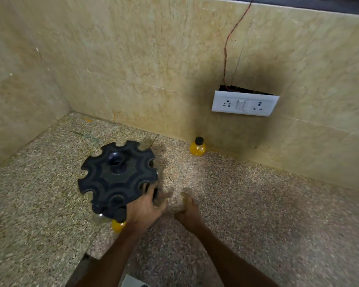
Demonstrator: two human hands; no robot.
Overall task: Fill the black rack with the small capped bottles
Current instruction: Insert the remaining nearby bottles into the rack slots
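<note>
left hand (145,210) grip apart at rack (117,177) rim | right hand (188,208) grip apart, beside

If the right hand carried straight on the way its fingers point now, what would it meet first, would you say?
Probably bare speckled stone counter for a stretch; the right hand points toward the back wall, roughly at the small orange bottle with the black cap, though motion blur makes this uncertain.

Both hands (147,206) (188,208) forward, fingers loosely spread

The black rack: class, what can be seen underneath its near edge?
Under the black rack, two capped bottles show at the near edge: one clear, one yellow. The rack and left hand cover anything else.
</note>
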